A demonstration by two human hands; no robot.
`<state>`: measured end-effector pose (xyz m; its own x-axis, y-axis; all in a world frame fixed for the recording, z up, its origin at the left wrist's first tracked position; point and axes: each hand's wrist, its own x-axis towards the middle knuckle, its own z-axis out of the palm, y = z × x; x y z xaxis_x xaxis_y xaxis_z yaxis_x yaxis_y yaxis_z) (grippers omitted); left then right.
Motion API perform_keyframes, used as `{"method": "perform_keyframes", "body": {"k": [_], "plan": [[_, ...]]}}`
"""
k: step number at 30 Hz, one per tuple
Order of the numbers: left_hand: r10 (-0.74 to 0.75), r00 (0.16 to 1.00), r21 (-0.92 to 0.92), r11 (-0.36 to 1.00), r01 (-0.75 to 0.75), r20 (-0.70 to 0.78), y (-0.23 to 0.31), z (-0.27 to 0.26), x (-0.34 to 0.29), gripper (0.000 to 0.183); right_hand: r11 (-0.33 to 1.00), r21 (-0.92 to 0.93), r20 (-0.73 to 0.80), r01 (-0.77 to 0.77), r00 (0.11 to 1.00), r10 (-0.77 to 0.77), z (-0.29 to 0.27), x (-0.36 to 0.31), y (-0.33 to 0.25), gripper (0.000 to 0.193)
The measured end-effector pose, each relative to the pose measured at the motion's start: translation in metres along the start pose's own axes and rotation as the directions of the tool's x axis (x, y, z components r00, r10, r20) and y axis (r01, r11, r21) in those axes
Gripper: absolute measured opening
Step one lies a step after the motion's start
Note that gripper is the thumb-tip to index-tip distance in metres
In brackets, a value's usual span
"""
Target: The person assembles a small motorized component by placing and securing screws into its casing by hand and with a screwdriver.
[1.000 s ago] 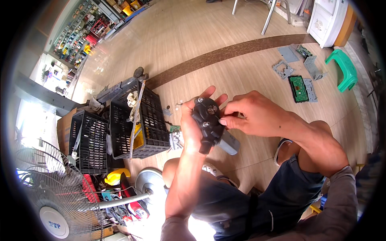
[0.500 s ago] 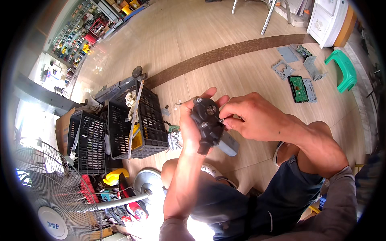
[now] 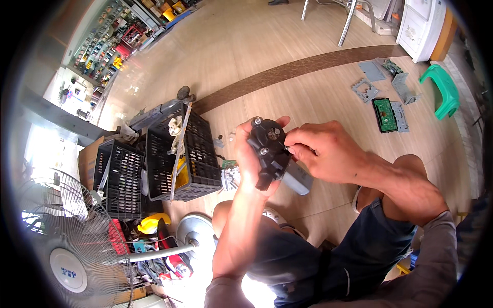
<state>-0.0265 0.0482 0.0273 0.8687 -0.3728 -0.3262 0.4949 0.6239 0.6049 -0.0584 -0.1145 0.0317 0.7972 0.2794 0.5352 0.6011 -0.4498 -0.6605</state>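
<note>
My left hand [image 3: 247, 165] is wrapped round an electric motor unit [image 3: 269, 154] from the left and below. Its black housing has several silver screws or bolts and a round recess on top. A smooth grey cylindrical motor can [image 3: 298, 179] juts out at its lower right. My right hand [image 3: 334, 153] is at the housing's right edge, thumb and forefinger pinched together. Whatever sits between those fingertips is too small and covered to make out.
Two black plastic crates [image 3: 191, 159] with metal parts stand at left, beside a standing fan [image 3: 69, 269]. On the floor at right lie a green circuit board [image 3: 384, 115], grey metal plates [image 3: 371, 71] and a green plastic stool [image 3: 446, 95]. A white cabinet [image 3: 415, 28] stands beyond.
The motor unit, held in my left hand, has shifted slightly right and tilted a little. My right fingers stay pinched at its edge; the small dark piece seen by them earlier is now hidden.
</note>
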Motion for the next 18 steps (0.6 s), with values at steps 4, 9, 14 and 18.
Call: {"method": "perform_keyframes", "body": {"k": [4,9,14,18], "plan": [[-0.021,1.0,-0.022,1.0,0.021,0.019,-0.003,-0.002,-0.001,0.044,0.993,0.061,0.042,-0.097,0.995,0.094,-0.012,0.001,-0.01,0.007],[0.018,1.0,0.1,0.995,-0.017,-0.016,-0.003,0.012,-0.015,0.05,0.984,0.125,0.042,-0.127,0.992,0.123,-0.015,-0.003,-0.011,0.008],[-0.034,0.999,0.238,0.971,0.032,0.007,0.01,0.022,-0.03,0.059,0.968,0.212,0.072,-0.133,0.99,0.12,-0.013,-0.006,-0.013,0.009],[-0.013,0.998,0.288,0.957,0.029,-0.058,0.022,0.034,-0.044,0.062,0.956,0.273,0.077,-0.108,0.993,0.09,-0.009,0.0,-0.017,0.007]]}}
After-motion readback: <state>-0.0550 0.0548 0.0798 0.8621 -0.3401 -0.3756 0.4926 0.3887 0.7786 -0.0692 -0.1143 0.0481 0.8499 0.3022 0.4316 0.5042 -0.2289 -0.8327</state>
